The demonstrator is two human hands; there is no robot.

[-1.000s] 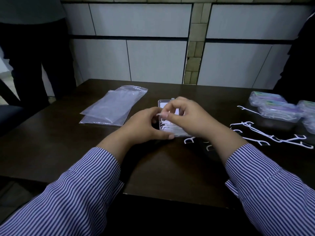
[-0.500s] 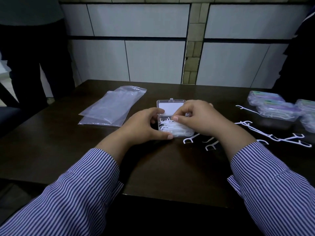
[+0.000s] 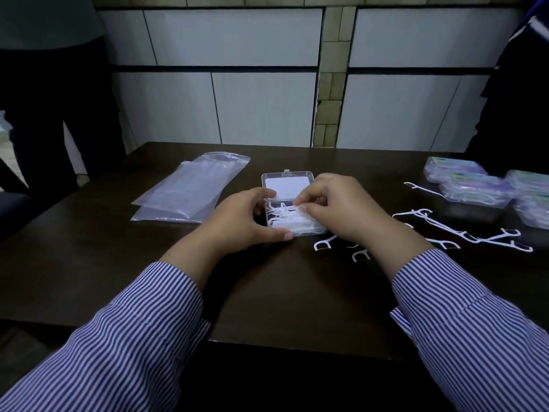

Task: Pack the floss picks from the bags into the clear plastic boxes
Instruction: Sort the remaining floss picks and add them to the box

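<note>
Box (image 3: 269, 177) open mid-counter, nearly full of picks (image 3: 292, 223) | left grip (image 3: 248, 220) clasps box side | right grip (image 3: 335, 208) pinches picks into it | loose picks (image 3: 445, 226) right, unpacked | filled boxes (image 3: 475, 187) far-right edge | emptied bags (image 3: 190, 188) left

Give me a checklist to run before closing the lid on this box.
1. Lid fully open, flat behind the box: ok.
2. Left hand steadies the box: ok.
3. Picks lie below the rim: cannot tell; they look heaped.
4. Right hand clear of the box: not ok; its fingers press on the picks.
5. Loose picks all packed: not ok; several lie on the table.
</note>
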